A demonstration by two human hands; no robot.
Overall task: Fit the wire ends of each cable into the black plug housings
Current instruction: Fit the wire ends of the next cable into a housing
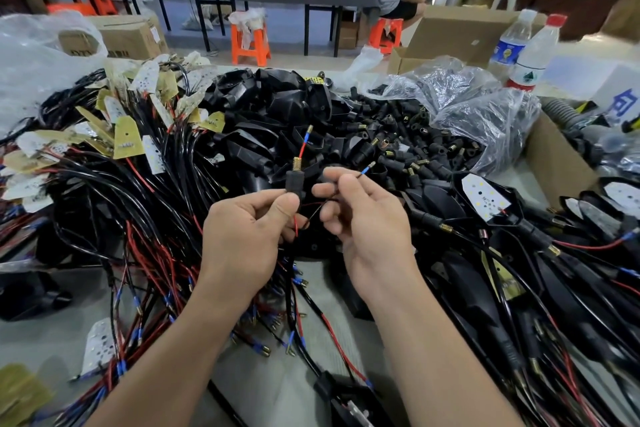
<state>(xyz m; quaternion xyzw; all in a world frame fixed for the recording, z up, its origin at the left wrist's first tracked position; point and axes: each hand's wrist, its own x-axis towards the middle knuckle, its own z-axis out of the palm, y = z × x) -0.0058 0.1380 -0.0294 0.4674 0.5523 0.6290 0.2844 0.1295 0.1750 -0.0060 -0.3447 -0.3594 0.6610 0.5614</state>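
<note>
My left hand [242,236] pinches a small black plug housing [295,180] with a brass threaded tip, held upright over the pile. A red wire [302,148] with a blue sleeve and brass end comes out of the top of the housing. My right hand [363,215] pinches a thin black wire whose blue-sleeved brass end [367,167] points up and right, just right of the housing. The red and black wires run down between my hands.
Black cables [138,218] with LED boards lie heaped at left. Loose black housings [398,146] fill the middle, some in a plastic bag [485,107]. Assembled lamps [502,204] lie at right. Two water bottles [526,52] and cardboard boxes stand behind.
</note>
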